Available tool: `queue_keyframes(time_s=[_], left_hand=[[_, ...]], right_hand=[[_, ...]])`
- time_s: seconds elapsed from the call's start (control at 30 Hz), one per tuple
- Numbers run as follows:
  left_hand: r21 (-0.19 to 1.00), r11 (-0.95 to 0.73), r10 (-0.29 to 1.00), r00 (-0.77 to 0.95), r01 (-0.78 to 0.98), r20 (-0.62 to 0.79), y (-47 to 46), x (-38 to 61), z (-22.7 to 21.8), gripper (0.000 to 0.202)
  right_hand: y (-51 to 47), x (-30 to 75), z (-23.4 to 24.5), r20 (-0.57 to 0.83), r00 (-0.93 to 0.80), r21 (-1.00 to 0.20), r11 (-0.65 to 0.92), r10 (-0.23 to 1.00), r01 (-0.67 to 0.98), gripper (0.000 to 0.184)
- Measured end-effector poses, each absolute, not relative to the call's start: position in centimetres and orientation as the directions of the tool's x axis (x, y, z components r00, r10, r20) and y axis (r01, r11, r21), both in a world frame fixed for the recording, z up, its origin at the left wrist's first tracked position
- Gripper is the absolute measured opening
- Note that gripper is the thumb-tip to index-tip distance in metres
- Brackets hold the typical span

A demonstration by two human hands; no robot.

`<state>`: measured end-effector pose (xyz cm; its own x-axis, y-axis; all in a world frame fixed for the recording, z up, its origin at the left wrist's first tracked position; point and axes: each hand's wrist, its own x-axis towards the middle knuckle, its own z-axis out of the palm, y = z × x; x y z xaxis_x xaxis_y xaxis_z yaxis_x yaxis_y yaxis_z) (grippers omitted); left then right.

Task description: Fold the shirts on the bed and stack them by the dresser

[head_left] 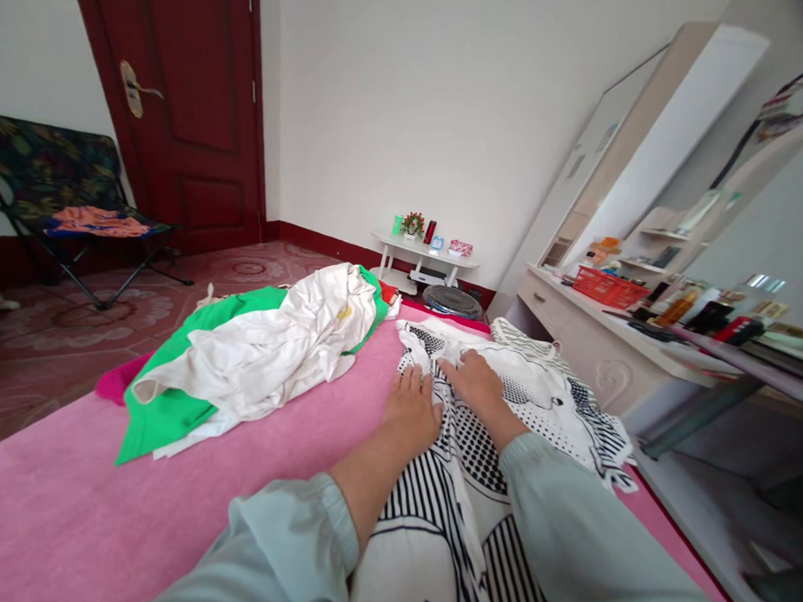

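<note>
A white garment with black stripes and dots (481, 457) lies spread along the pink bed cover, running from the near edge to the far end. My left hand (412, 409) rests on its left side, palm down with the fingers stretched forward. Just to the right, my right hand (480, 384) lies on the same cloth, its thumb apart from its fingers. Folds run lengthwise between the two hands. What kind of garment it is, I cannot tell.
To the left, a heap of white clothing (276, 342) lies over a green cloth (171, 426) on the pink bed cover (71, 519). A dressing table (575, 316) with bottles and a red basket (607, 285) stands right. Beyond are a low white shelf (426, 247) and a folding chair (50, 174).
</note>
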<state>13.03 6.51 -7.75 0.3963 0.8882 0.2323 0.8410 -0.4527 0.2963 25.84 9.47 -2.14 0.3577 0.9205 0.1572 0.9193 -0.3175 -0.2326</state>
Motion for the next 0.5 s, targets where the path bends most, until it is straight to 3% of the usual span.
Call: queue_keyframes(time_s=[0.07, 0.13, 0.3, 0.4, 0.5], left_hand=[[0.311, -0.452, 0.889, 0.395, 0.836, 0.230, 6.5, 13.1, -7.8, 0.061], [0.320, -0.453, 0.889, 0.396, 0.832, 0.229, 6.6, 13.1, -7.9, 0.062], [0.323, -0.461, 0.884, 0.397, 0.827, 0.244, 6.6, 13.0, -8.1, 0.062], [0.335, -0.453, 0.887, 0.383, 0.826, 0.256, 6.4, 12.9, -7.9, 0.062], [0.351, -0.450, 0.890, 0.379, 0.822, 0.252, 6.3, 12.9, -7.8, 0.063]], right_hand=[[11.1, 25.7, -2.7, 0.185, 0.377, -0.263, -0.324, 0.907, 0.909, 0.080], [12.2, 25.3, -3.3, 0.178, 0.385, -0.254, -0.336, 0.905, 0.907, 0.084], [13.7, 26.4, -3.7, 0.258, 0.236, -0.190, -0.190, 0.937, 0.963, 0.035], [14.1, 28.9, -3.2, 0.382, 0.223, -0.238, -0.138, 0.897, 0.962, 0.028], [13.9, 31.6, -3.1, 0.422, 0.314, -0.303, -0.194, 0.850, 0.933, 0.027]])
